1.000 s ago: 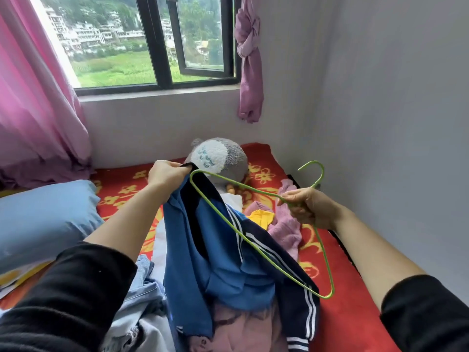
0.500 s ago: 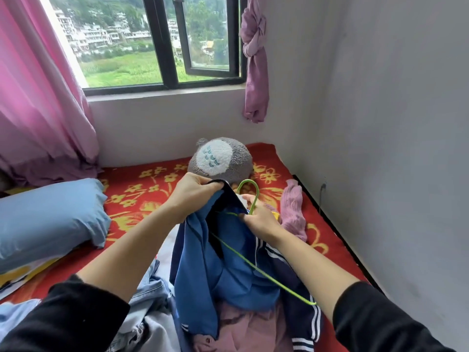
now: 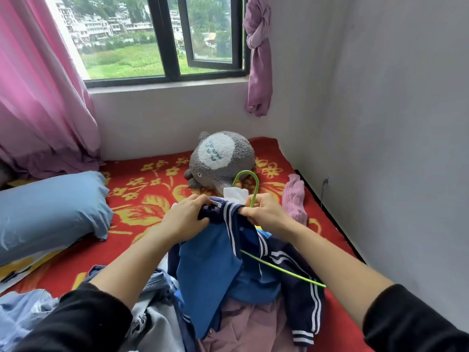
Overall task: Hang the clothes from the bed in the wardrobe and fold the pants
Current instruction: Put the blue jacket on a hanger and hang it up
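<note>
A blue and navy jacket with white stripes hangs in front of me over the bed. My left hand grips its collar on the left. My right hand pinches the collar on the right together with the neck of a thin green hanger. The hanger's hook stands up above my hands; one arm of it pokes out of the jacket at the lower right. Under the jacket lie pale denim pants and a dusty pink garment.
The bed has a red flowered blanket. A grey plush toy sits at the head, a blue pillow on the left, a pink cloth by the right wall. Window and pink curtains behind.
The hanger was held out to the right, outside the jacket. My right hand brought it in and into the collar; both hands have now come together lower at the collar.
</note>
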{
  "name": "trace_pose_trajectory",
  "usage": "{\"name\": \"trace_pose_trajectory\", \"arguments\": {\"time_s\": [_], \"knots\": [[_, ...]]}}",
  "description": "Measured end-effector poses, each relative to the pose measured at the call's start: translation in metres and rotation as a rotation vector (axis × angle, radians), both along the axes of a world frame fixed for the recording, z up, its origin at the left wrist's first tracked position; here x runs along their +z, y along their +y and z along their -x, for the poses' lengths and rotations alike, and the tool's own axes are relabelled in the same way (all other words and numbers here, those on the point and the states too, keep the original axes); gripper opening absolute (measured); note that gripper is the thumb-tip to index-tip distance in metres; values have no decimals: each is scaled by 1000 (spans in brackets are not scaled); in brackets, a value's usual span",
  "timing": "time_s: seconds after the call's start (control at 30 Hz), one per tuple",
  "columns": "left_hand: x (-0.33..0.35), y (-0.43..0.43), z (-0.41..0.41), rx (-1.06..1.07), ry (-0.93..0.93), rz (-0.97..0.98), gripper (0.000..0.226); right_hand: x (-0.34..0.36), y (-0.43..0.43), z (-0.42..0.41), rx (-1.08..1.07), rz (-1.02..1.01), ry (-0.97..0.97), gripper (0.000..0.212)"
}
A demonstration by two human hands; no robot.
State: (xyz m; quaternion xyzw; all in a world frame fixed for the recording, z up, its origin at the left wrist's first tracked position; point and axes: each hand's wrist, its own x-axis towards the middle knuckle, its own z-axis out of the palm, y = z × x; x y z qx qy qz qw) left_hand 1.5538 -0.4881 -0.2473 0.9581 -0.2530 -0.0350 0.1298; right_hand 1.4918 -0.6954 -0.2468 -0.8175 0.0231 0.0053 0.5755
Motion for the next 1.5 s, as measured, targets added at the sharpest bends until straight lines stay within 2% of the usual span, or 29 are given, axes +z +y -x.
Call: {"name": "trace_pose_trajectory", "arguments": {"time_s": [0.13,0.27,0.4,0.5,0.63,0.73,0.83,0.9,0.93,1.0,1.13,1.23,1.37,1.5], "knots": [[-11,13,-7,93,-20,-44,38,19,-23,5,-38,-21,45,31],[-16,21,-8,116,-6,84,24,32,-39,8,-14,-34,89,26],[-10,25,-10,56,20,207,18,43,-46,7,-5,81,91,26],[1,24,-8,-16,37,259,5,46,-54,2,-45,29,83,26],[17,-4,7,-197,1,208,26,38,-36,-1,-1,-18,73,21],[15,-15,14,-172,-14,265,34,36,-26,1,144,-41,141,10],[13,-8,13,-100,-52,287,29,28,-41,4,267,-224,346,32],[14,-5,13,-115,-70,284,34,20,-44,5,280,-302,424,34],[15,-4,13,-130,-76,279,35,15,-44,4,276,-266,431,28],[19,-4,16,-169,-87,260,36,7,-37,3,292,-46,373,12],[27,-4,19,-252,-110,224,36,-6,-9,2,351,448,227,23],[30,-1,20,-292,-174,129,38,-22,-4,-4,164,726,208,10],[30,12,17,-282,-235,4,40,-34,-22,-6,-82,1073,122,29],[28,38,4,-164,-247,33,42,-46,-63,0,-252,1154,269,33]]}}
